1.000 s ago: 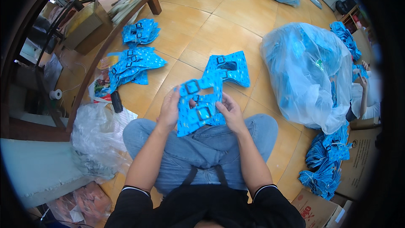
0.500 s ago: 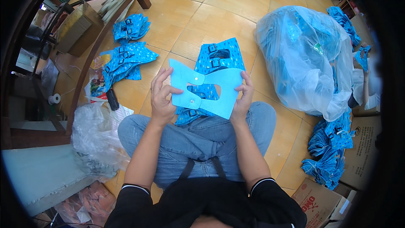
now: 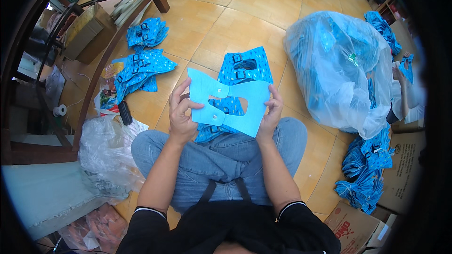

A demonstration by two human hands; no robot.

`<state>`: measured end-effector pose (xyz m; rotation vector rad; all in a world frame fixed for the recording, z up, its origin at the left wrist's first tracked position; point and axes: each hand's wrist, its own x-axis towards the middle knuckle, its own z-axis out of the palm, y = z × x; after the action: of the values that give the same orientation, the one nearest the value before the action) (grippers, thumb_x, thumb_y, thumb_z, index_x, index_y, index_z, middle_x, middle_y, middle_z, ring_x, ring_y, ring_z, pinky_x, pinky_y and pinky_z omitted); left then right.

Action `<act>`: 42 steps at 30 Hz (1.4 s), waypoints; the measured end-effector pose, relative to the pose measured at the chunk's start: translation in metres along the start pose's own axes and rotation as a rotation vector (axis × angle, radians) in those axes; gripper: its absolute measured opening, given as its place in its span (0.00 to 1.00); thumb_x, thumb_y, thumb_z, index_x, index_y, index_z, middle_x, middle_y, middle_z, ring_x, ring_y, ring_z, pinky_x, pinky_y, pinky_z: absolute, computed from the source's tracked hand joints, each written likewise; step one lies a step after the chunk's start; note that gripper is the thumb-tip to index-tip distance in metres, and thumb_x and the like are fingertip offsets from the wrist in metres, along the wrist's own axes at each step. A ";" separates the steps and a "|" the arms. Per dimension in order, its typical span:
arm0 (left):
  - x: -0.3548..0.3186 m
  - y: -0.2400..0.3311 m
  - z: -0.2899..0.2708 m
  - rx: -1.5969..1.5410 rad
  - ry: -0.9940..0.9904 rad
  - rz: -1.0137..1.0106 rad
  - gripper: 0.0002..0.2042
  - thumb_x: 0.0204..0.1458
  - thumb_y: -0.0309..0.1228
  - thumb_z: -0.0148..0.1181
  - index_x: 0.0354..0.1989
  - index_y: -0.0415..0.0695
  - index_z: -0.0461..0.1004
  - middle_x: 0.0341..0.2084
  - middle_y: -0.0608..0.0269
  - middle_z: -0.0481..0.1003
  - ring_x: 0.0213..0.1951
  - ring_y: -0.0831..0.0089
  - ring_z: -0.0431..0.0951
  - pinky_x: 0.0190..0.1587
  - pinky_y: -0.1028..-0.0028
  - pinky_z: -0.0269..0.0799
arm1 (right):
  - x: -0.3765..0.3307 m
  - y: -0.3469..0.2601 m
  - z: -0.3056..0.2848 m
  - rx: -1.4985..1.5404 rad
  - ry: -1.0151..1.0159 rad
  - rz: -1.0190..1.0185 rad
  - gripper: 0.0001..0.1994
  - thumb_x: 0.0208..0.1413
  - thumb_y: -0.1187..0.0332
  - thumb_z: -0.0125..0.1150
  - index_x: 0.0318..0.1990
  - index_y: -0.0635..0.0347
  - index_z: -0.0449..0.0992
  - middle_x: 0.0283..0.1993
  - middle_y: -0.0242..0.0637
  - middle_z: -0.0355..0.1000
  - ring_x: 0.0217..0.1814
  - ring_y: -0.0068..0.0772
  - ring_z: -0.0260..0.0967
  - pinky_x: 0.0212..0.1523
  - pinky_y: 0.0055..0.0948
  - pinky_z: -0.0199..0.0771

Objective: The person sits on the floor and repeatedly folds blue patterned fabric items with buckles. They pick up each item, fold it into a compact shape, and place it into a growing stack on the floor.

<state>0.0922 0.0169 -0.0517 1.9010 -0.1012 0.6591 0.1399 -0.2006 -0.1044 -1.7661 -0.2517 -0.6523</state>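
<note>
Between my two hands I hold a light-blue flat fabric panel [image 3: 255,104] over my lap. It has a keyhole-like cutout in the middle and two rounded tabs, each with a small round stud. My left hand [image 3: 182,115] pinches its left edge, with the index finger lying on the face. At the right edge my right hand [image 3: 270,115] grips it between thumb and fingers. Under and beyond the panel lie patterned blue pieces with black buckles [image 3: 246,62], partly hidden by it.
Stacks of similar patterned pieces [image 3: 146,68] lie on the tiled floor at left. A large clear plastic bag [image 3: 339,70] of blue pieces stands at right, above tied bundles [image 3: 362,186] and cardboard boxes [image 3: 351,226]. Crumpled plastic [image 3: 106,148] sits by my left knee.
The panel stays in both hands, its lower right corner slightly lower. The whole view has shifted a little; nothing has been let go.
</note>
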 end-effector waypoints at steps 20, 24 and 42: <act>-0.002 -0.019 0.003 -0.406 -0.177 -0.743 0.21 0.57 0.26 0.55 0.59 0.36 0.62 0.38 0.62 0.75 0.39 0.82 0.73 0.41 0.81 0.68 | -0.005 0.012 0.006 -0.019 -0.326 0.487 0.30 0.55 0.60 0.63 0.58 0.73 0.59 0.54 0.48 0.67 0.53 0.32 0.68 0.50 0.26 0.69; -0.001 -0.011 0.000 -0.452 -0.260 -0.693 0.23 0.56 0.24 0.55 0.60 0.36 0.60 0.42 0.60 0.75 0.42 0.81 0.73 0.45 0.80 0.69 | 0.002 0.021 0.007 -0.038 -0.308 0.472 0.33 0.54 0.62 0.65 0.58 0.75 0.57 0.55 0.50 0.66 0.54 0.35 0.67 0.53 0.30 0.68; -0.003 -0.021 0.008 -0.274 -0.248 -0.707 0.23 0.58 0.35 0.55 0.59 0.40 0.62 0.54 0.51 0.67 0.49 0.73 0.70 0.49 0.73 0.69 | 0.097 0.129 0.014 -0.605 -0.262 0.543 0.29 0.51 0.45 0.57 0.51 0.60 0.71 0.46 0.51 0.71 0.49 0.48 0.69 0.48 0.44 0.68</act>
<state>0.1008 0.0179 -0.0722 1.5930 0.3001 -0.0692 0.2865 -0.2420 -0.1598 -2.3706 0.2801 -0.0937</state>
